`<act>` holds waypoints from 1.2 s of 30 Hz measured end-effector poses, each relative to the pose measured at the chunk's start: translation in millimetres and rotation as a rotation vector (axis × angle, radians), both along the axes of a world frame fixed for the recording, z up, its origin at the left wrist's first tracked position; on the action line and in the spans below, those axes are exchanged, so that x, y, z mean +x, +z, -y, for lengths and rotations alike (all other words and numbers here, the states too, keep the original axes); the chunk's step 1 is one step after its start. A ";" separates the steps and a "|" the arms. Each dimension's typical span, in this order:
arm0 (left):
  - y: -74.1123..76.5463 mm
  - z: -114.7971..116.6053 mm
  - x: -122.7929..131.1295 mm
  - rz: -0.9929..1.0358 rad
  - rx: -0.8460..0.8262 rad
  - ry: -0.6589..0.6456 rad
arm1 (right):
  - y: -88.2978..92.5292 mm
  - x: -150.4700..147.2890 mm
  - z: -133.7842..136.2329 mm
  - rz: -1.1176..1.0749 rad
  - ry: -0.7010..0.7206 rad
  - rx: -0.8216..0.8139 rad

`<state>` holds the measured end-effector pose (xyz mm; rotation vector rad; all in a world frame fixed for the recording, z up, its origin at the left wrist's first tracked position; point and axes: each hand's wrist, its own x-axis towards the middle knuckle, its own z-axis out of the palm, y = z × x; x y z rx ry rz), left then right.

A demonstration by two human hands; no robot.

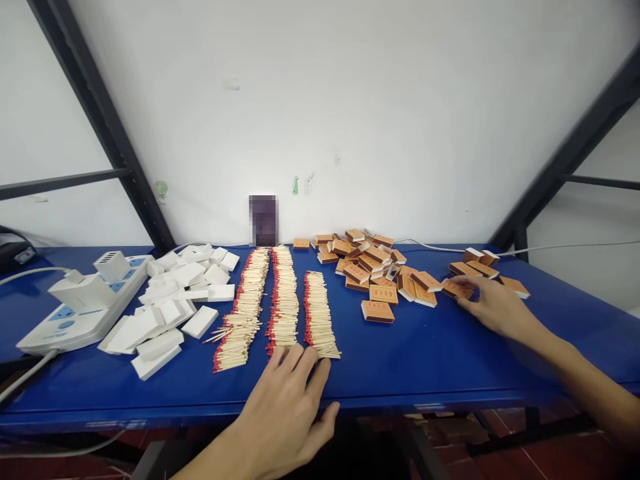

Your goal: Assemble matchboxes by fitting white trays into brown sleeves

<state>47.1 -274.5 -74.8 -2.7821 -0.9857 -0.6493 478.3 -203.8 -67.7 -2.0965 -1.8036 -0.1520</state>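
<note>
My left hand [287, 410] rests at the near ends of the middle and right match rows, its fingers bent and slightly apart, with nothing visibly held. At the right, my right hand [487, 300] has its thumb and fingers on an orange matchbox [456, 289] beside a small group of boxes. Red-tipped matches lie in three rows: a left row [247, 293], a middle row [284, 300] and a shorter right row [319, 313]. A heap of orange matchboxes [370, 260] sits between the rows and my right hand. White trays [170, 293] are piled left of the matches.
A white power strip [95, 320] with plugged-in chargers lies at the left of the blue table [400, 360]. A pixelated dark object [264, 221] stands against the wall. Thin white cables run along the table's back edge. Black metal posts rise on both sides.
</note>
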 end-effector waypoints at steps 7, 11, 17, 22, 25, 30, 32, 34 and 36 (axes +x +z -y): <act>4.0 1.7 -5.6 0.250 0.079 -0.089 | 32.0 -49.8 41.3 -0.358 -0.057 0.256; 11.1 -9.0 -5.8 0.349 0.101 -0.116 | 37.3 -113.8 52.4 -0.464 0.311 0.253; 16.1 -18.6 -2.1 0.384 0.164 -0.119 | 31.8 -178.3 27.7 -0.554 0.623 0.150; 4.2 -16.8 3.9 0.219 0.167 -0.282 | 25.9 -189.8 8.7 -0.451 0.679 0.105; -0.4 -17.5 4.2 0.121 0.180 -0.287 | 22.3 -189.9 7.6 -0.409 0.690 0.111; 4.8 -21.4 -4.0 -0.020 0.126 -0.222 | 30.7 -187.7 29.5 -0.605 0.726 -0.024; 8.8 -23.2 -7.6 -0.055 0.080 -0.203 | 35.6 -185.4 40.2 -0.723 0.718 -0.088; 12.2 -24.8 -10.0 -0.069 0.043 -0.189 | 38.0 -182.5 46.8 -0.809 0.697 -0.112; 14.0 -26.4 -11.6 -0.070 0.034 -0.177 | 37.4 -180.0 48.1 -0.872 0.678 -0.133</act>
